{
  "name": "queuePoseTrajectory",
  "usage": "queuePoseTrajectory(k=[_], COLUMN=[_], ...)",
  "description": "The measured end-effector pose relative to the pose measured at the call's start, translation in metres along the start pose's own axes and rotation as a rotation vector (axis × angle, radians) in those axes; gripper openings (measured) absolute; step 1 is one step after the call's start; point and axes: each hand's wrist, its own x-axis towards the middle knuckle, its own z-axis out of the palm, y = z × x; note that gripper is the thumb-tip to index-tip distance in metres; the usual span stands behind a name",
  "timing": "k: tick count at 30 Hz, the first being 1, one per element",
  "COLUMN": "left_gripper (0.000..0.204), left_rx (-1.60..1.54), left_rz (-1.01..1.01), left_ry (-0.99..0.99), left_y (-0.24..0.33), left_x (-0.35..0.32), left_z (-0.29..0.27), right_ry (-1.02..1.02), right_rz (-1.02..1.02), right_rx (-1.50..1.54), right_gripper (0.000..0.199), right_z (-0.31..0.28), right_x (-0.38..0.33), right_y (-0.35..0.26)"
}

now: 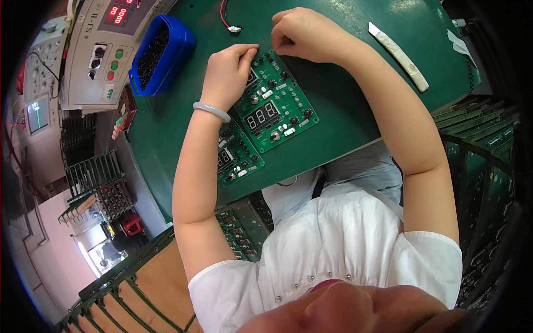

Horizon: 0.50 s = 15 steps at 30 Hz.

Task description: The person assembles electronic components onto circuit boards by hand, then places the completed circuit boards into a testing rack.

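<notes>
A green circuit board [305, 105] with a three-digit display lies on the table in front of me. My left hand [229, 71] is closed in a pinch over the board's upper left edge, a pale bangle on its wrist. Just beyond the board's far edge is my right hand [304, 34], its fingers curled and thumb and forefinger pressed together. Whatever either pinch holds is too small or hidden to make out. A second circuit board [251, 151] with a similar display lies to the left, partly covered by my left forearm.
A blue bin [180, 47] of small black parts stands at the left beside a panel instrument [83, 61] with red digits. A wire connector [234, 29] lies at the far side, a white-wrapped blade tool [401, 58] at right. Green racks [483, 144] flank the table [344, 105].
</notes>
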Motion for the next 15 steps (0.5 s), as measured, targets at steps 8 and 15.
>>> queuePoseTrajectory(k=[8,15], left_gripper=[0.023,0.027], left_rx=[0.024,-0.624], left_rz=[0.075,-0.144], left_ry=[-0.055,-0.109], left_y=[0.000,0.005], left_x=[0.001,-0.002], left_z=[-0.007,-0.006], right_ry=[0.060,0.252], right_rz=[-0.063,-0.195], right_rx=[0.048,0.257], right_gripper=[0.008,0.010], right_z=[0.000,0.014], right_x=[0.001,0.007], right_y=[0.003,-0.003])
